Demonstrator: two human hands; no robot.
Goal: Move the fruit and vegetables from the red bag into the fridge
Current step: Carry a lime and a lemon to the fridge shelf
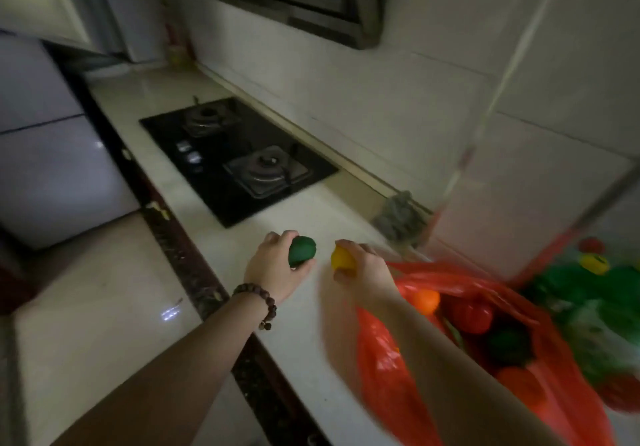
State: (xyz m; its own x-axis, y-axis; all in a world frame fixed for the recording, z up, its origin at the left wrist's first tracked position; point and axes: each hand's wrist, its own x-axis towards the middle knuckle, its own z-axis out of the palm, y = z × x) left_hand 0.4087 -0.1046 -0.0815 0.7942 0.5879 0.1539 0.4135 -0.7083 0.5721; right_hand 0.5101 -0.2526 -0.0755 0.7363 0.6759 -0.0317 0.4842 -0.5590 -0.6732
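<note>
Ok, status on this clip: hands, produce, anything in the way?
Left hand grips green fruit. Right hand grips yellow fruit. Red bag still holds produce. Gas hob ahead; path clear.

Two hands were in view, the left hand [273, 270] holding one green fruit [302, 251] and the right hand [363, 269] one yellow fruit [341, 259]. One red bag [381, 359] lay on the table [242, 237]; inside it showed one orange fruit [426, 302], one red pepper [471, 314] and one dark green piece [507, 345]; the rest was too blurred to count. Beyond the bag, one hob [235, 165] carried two burners.
</note>
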